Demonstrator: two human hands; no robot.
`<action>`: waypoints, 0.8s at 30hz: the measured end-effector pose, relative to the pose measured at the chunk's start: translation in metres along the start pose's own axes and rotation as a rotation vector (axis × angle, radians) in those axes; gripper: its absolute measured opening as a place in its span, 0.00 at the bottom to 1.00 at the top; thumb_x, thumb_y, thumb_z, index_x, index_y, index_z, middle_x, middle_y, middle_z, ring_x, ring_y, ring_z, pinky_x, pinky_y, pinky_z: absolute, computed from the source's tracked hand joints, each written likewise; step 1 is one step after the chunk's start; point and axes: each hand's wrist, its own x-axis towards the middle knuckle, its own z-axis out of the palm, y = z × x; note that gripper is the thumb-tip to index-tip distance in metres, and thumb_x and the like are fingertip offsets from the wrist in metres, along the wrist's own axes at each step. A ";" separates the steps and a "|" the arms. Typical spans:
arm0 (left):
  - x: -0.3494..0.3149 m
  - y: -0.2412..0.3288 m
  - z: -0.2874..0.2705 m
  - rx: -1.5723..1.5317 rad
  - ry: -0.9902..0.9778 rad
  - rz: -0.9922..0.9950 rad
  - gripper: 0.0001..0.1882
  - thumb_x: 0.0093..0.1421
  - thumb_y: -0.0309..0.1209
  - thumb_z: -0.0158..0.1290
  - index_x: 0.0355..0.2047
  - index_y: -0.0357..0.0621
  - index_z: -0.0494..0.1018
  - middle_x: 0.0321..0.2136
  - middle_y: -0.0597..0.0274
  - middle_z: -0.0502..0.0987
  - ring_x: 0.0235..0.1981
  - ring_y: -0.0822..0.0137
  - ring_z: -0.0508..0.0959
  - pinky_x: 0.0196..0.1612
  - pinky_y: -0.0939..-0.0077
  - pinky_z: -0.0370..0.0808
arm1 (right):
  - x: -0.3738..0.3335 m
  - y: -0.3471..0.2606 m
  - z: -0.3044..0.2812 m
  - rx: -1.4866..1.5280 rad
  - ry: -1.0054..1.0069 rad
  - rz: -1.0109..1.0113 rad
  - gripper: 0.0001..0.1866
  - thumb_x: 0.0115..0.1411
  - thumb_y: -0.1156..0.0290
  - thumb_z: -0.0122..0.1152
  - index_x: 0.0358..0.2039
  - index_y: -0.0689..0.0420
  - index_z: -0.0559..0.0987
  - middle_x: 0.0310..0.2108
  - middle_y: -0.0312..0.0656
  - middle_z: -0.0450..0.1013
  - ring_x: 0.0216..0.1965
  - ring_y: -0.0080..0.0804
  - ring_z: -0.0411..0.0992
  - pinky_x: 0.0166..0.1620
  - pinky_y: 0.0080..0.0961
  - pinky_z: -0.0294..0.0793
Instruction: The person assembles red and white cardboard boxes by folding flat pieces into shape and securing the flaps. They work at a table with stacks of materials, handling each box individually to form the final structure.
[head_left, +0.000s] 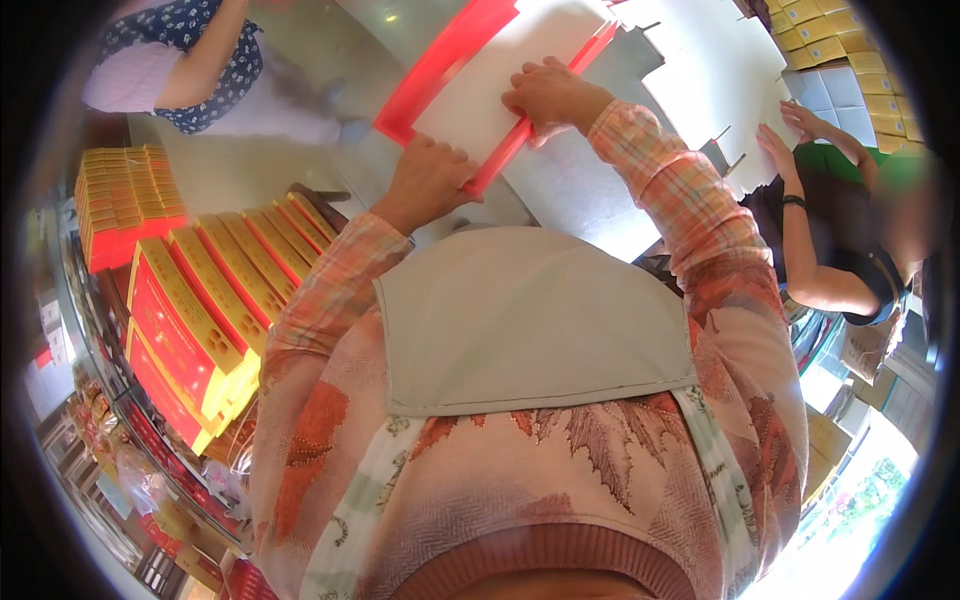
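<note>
A flat box piece [470,105], white inside with raised red edges, lies in front of me over a pale metal tabletop [560,195]. My left hand [425,180] is closed on the near corner of its red edge, thumb and fingers pinching it. Farther up that same edge, my right hand [557,98] grips the narrow red strip, fingers bent over its top on the white side. The strip runs slanting between both hands. Part of the far red side leaves the top of the picture.
Red-and-yellow boxes [200,300] stand in rows on the left, beside a stack of smaller yellow boxes [125,190]. White cut cardboard sheets [715,75] lie to the right. One person [830,220] works there; another [190,70] stands at the upper left. Yellow boxes [825,45] fill the upper right.
</note>
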 end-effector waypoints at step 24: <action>0.002 0.001 -0.006 0.046 -0.039 0.008 0.19 0.48 0.50 0.73 0.26 0.56 0.76 0.26 0.70 0.75 0.33 0.64 0.77 0.41 0.63 0.65 | -0.011 0.084 -0.009 0.037 0.002 -0.004 0.32 0.43 0.61 0.83 0.48 0.50 0.77 0.44 0.39 0.76 0.54 0.42 0.71 0.55 0.40 0.71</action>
